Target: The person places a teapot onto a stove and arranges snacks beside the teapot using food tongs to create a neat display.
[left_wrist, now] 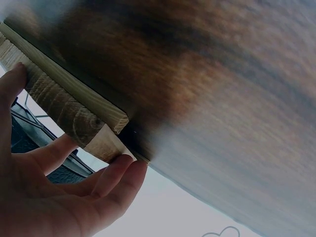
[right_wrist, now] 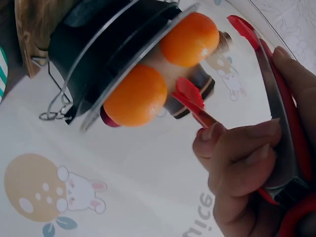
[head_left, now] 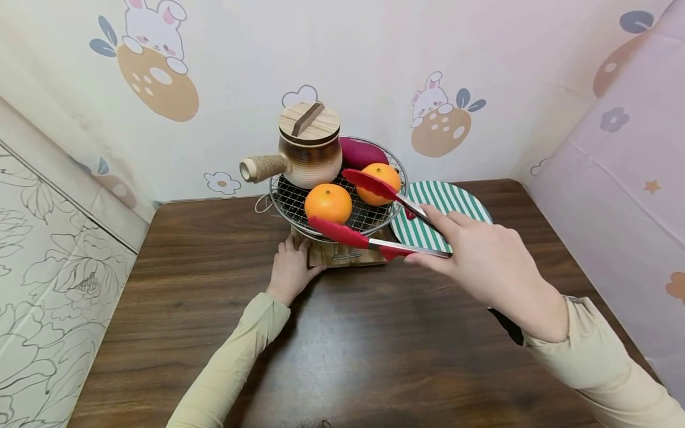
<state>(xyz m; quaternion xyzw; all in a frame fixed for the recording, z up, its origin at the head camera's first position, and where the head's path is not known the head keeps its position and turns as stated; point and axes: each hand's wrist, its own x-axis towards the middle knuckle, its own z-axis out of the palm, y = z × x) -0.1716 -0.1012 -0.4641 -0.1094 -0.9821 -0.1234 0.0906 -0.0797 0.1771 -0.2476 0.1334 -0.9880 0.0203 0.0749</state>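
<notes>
My right hand (head_left: pixel 489 258) grips red-tipped metal tongs (head_left: pixel 409 246), their arms spread apart over the grill. One red tip overlaps the right orange (head_left: pixel 386 173) in the head view; the other lies along the near side of the front orange (head_left: pixel 328 204). Both oranges rest on a round wire rack (head_left: pixel 291 202) above a black stove bowl (right_wrist: pixel 94 49). My left hand (head_left: pixel 289 267) holds the left end of the wooden board (head_left: pixel 350 255) beneath the stove. Its thumb and fingertips are on the board's edges (left_wrist: pixel 64 98) in the left wrist view.
A clay teapot (head_left: pixel 310 157) with a wooden lid and wrapped side handle stands on the rack's left. Behind the oranges lies a purple sweet potato (head_left: pixel 364 151). A green-striped mat (head_left: pixel 444 199) is at the right, on the brown table (head_left: pixel 214 255), with a curtain (head_left: pixel 353 47) behind.
</notes>
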